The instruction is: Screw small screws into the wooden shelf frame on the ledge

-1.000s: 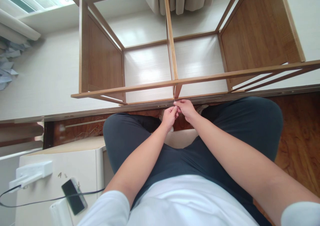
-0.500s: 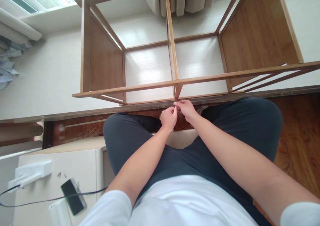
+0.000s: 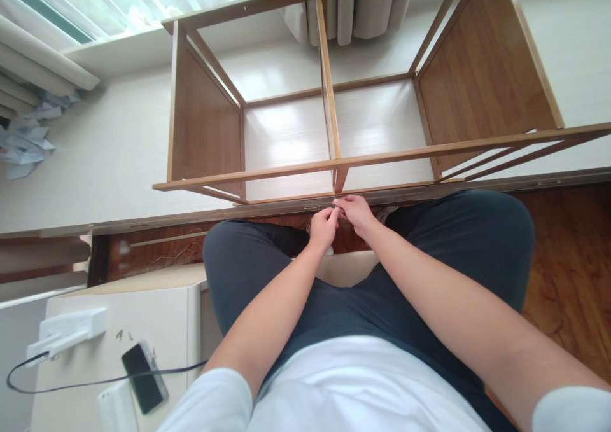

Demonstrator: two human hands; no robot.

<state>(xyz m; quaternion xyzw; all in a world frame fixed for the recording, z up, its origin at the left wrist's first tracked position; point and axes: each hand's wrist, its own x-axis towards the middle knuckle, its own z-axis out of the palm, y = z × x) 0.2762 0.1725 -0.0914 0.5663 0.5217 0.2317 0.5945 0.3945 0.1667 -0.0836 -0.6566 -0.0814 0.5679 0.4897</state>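
From the head view, the wooden shelf frame (image 3: 334, 158) lies on its side on the pale floor, its long rails running left to right and its smooth brown center divider pointing away from the person. The left hand (image 3: 323, 227) and right hand (image 3: 356, 212) meet with fingertips pinched together at the near rail's middle joint; whatever tiny part they grip is too small to make out.
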